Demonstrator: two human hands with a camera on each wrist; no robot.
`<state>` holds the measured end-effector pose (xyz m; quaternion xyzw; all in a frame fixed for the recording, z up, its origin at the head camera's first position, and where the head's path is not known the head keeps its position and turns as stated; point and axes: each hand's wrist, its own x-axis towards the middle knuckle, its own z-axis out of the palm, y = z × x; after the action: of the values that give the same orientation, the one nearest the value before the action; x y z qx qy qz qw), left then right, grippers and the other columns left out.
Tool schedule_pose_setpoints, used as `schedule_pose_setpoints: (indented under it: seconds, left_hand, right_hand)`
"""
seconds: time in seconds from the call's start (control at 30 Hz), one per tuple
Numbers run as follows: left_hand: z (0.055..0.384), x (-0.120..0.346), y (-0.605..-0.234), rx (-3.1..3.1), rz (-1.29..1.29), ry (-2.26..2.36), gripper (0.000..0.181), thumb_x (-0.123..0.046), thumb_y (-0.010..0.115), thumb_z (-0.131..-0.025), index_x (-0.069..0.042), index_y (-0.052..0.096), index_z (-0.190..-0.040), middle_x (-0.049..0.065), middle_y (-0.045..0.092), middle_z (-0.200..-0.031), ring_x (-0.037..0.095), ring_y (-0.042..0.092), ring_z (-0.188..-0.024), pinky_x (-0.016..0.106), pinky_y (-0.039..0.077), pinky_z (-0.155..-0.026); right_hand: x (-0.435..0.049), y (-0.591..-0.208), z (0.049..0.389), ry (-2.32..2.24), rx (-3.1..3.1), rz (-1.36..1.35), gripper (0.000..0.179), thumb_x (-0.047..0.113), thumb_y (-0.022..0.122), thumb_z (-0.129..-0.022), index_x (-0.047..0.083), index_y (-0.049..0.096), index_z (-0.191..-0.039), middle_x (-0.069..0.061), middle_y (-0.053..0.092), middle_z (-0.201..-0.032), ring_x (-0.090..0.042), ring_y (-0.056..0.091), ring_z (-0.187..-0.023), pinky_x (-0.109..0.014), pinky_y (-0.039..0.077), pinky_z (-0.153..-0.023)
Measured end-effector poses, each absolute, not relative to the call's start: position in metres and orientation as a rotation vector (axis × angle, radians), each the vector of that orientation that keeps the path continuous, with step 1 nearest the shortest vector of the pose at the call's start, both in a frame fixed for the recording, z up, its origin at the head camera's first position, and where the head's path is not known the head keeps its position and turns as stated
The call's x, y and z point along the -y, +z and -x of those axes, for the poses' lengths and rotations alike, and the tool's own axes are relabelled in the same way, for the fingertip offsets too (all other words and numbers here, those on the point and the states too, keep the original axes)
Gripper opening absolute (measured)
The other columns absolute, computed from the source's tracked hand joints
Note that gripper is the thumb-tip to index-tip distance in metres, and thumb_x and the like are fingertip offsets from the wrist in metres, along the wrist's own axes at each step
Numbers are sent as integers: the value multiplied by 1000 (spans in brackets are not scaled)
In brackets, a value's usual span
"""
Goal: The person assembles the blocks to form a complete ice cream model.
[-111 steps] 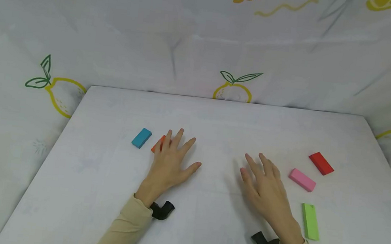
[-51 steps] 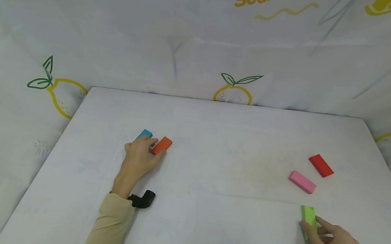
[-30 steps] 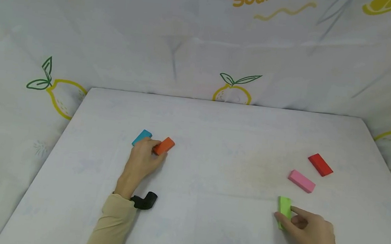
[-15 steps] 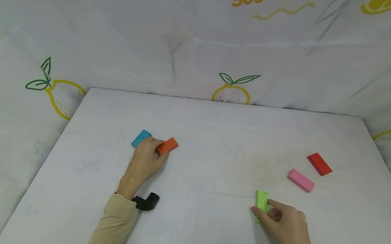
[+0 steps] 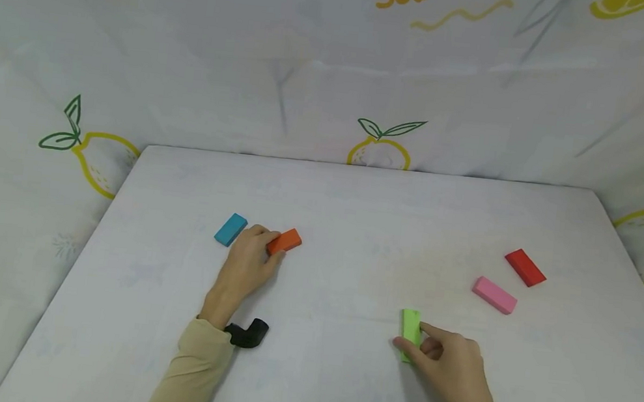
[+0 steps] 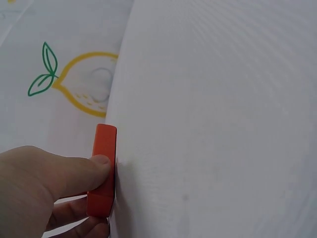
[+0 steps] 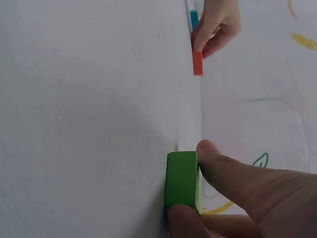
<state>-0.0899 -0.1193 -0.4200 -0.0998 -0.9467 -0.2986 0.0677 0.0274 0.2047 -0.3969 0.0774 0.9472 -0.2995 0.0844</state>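
Observation:
My left hand (image 5: 246,264) pinches an orange block (image 5: 285,241) between thumb and fingers, left of the table's middle. In the left wrist view, the thumb presses on one face of this orange block (image 6: 105,144) and fingertips show at its lower end. Just left of that hand lies a blue block (image 5: 230,229), apart from the orange one. Nearer the front, right of the middle, my right hand (image 5: 454,365) grips a light green block (image 5: 411,325) by its long sides. The right wrist view shows the end of the green block (image 7: 181,176) between thumb and finger.
A pink block (image 5: 495,295) and a red block (image 5: 525,267) lie on the right part of the white table (image 5: 356,211), apart from each other. Behind the table hangs a white cloth (image 5: 222,86) printed with lemons. A dark band piece (image 5: 247,333) sits at my left wrist.
From spread fingers, my left hand has taken hold of the orange block, turned it and shifted it slightly right. My right hand has gripped the green block and brought it left.

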Motion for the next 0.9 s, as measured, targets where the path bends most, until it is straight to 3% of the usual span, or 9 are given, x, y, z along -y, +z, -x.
schedule_pose_setpoints:
  seconds: [0.27, 0.9]
  left_hand:
    - [90, 115, -419, 2851, 343, -881, 32, -8, 76, -89, 7, 72, -118, 22, 71, -111, 33, 64, -98, 44, 56, -90]
    - [94, 89, -415, 2876, 423, -898, 33, -10, 77, -90, 4, 73, -119, 18, 71, -112, 31, 63, -96, 41, 55, -88]
  right_hand:
    - [-195, -398, -25, -943, -2804, -211, 46, 24, 86, -82, -1, 75, -119, 1, 69, -68, -5, 60, -62, -17, 47, -57]
    - [-155, -406, -14, -1146, -2819, -15, 40, 22, 88, -80, 0, 78, -112, 4, 66, -64, 0, 55, -58, -16, 47, -55]
